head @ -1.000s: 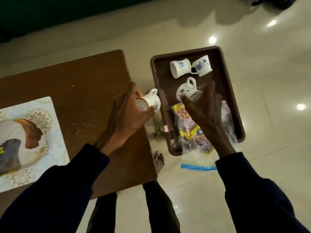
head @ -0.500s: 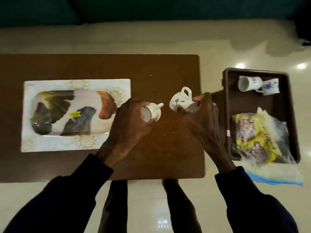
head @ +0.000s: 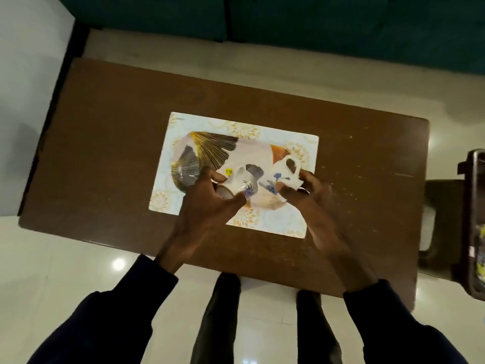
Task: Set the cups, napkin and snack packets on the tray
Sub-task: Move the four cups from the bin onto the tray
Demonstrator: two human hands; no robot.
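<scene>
My left hand [head: 207, 203] grips a white cup with a blue flower [head: 240, 183], tipped on its side with its base toward my palm. A second white flowered cup [head: 284, 176], handle pointing away from me, is held in my right hand [head: 312, 198]. Both cups hover close together just over the near part of a white rectangular patterned tray [head: 210, 132] lying on the brown table [head: 105, 153]. At the far right edge a dark brown tray [head: 471, 232] shows only partly, with a sliver of a yellow snack packet [head: 481, 269] in it.
The dark brown tray rests on a dark stool [head: 441, 219] right of the table. A teal sofa [head: 315, 22] runs along the far side. My legs [head: 217, 324] stand at the table's near edge on a glossy pale floor.
Both hands have carried their cups leftward across the table, from beside the dark brown tray to above the patterned white tray. My view has swung left, so the dark tray is now nearly out of frame.
</scene>
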